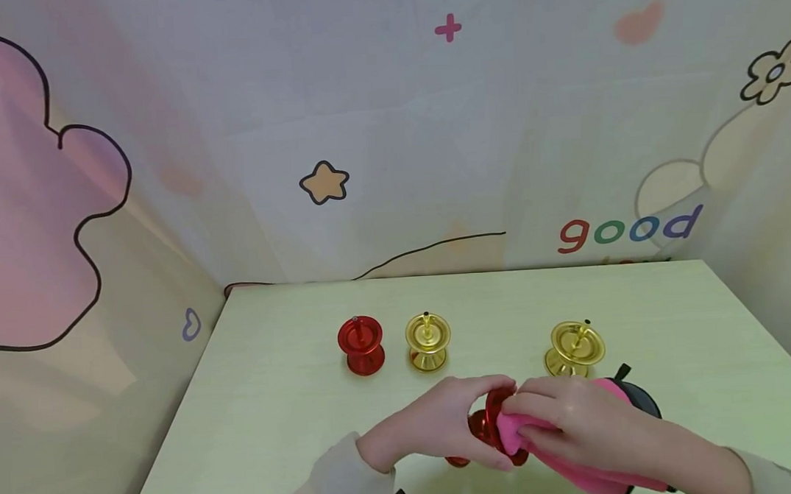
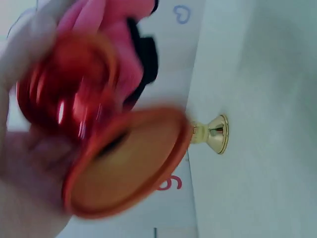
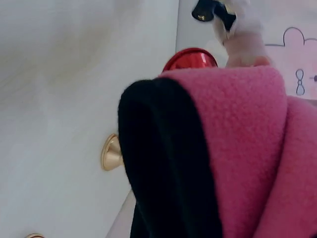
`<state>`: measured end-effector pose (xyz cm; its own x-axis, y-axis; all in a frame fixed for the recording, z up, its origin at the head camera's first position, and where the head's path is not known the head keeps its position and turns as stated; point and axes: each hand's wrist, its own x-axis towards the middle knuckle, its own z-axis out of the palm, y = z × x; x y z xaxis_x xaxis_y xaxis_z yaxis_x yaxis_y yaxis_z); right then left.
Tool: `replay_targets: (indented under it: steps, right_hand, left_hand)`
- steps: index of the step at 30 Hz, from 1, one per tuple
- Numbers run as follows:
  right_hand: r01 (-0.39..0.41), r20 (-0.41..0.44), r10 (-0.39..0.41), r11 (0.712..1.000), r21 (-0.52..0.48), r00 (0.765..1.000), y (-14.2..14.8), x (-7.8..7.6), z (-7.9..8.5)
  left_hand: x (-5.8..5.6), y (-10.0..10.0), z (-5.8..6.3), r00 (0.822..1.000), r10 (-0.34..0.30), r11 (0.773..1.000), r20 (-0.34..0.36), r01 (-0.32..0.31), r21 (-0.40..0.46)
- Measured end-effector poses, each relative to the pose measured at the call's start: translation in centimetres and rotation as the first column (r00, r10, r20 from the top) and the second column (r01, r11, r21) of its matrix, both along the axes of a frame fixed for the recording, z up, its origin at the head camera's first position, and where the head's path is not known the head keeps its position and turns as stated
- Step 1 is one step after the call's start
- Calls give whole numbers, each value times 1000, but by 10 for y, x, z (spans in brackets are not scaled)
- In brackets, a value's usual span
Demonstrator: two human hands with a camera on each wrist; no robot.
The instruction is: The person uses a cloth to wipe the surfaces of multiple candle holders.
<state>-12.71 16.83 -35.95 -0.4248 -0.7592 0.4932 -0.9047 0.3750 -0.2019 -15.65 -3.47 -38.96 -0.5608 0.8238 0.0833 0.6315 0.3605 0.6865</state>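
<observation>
My left hand (image 1: 446,419) grips a shiny red candle holder (image 1: 497,403), thumb and fingers spread around it. In the left wrist view the red candle holder (image 2: 126,171) is tilted and blurred, its flared round end facing the camera. My right hand (image 1: 585,424) holds a bunched pink fleece cloth (image 1: 587,480) with black edging and presses a fold of it against the red candle holder. The cloth (image 3: 237,129) fills much of the right wrist view and hides that hand. A small piece of red (image 1: 458,462) shows below my left hand.
Another red candle holder (image 1: 361,344) stands toward the back of the pale table (image 1: 277,429), beside a gold one (image 1: 428,341). A second gold candle holder (image 1: 574,348) stands farther right, just behind the cloth. A printed fabric backdrop (image 1: 390,129) rises behind the table.
</observation>
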Motion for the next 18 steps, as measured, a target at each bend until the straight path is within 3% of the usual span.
replay_targets:
  steps: [1, 2, 3, 5, 6, 7, 9, 10, 11, 13, 16, 18]
  right_hand:
    - [32, 45, -33, 999, 7, 998, 1, -1, 1]
    - [63, 90, -64, 998, 17, 994, 3, -2, 1]
    - [91, 132, -94, 995, 26, 987, 4, -3, 1]
    - [132, 187, -135, 991, 31, 973, 5, -5, 1]
    - [142, 207, -144, 990, 29, 968, 5, -5, 0]
    - [145, 213, -147, 989, 28, 966, 5, -6, 0]
    - [145, 204, -148, 989, 32, 968, 5, -7, -1]
    - [141, 188, -145, 989, 33, 971, 4, -7, -2]
    - [143, 176, -147, 989, 40, 973, 4, -7, -2]
    - [138, 136, -143, 989, 48, 980, 3, -7, -2]
    - [114, 49, -116, 992, 46, 992, 1, -7, -2]
    - [83, 1, -83, 996, 43, 997, 0, -6, -2]
  left_hand:
    - [4, 2, -2, 993, 45, 999, -109, -43, 20]
    - [7, 4, -4, 972, 92, 995, -218, -84, 45]
    - [11, 6, -7, 938, 137, 990, -319, -121, 71]
    - [16, 10, -12, 845, 227, 974, -484, -199, 110]
    - [18, 11, -14, 807, 255, 967, -533, -220, 130]
    - [20, 11, -16, 782, 274, 961, -561, -237, 139]
    - [22, 11, -18, 755, 286, 957, -590, -255, 138]
    - [22, 11, -19, 763, 280, 959, -583, -254, 128]
    - [21, 9, -18, 783, 266, 963, -563, -246, 113]
    - [17, 7, -16, 839, 224, 974, -497, -215, 76]
    - [8, 2, -8, 938, 152, 987, -313, -160, -2]
    - [1, -1, -3, 975, 94, 993, -201, -106, -51]
